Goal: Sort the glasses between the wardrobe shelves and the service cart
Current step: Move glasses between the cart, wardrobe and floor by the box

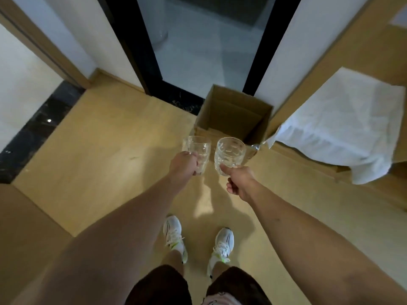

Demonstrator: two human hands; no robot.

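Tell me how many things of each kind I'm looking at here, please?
Glass mugs: 2, one in the left hand at, one in the right hand at
Cardboard boxes: 1, open, on the floor
White cloths: 1
White sneakers: 2
Total: 6

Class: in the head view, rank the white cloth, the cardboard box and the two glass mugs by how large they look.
1. white cloth
2. cardboard box
3. Tie: left mug and right mug look alike.

Clear dimpled glasses [230, 151]; brown cardboard box [233, 113]; white cloth [339, 126]; white shoes [174, 233], green accents
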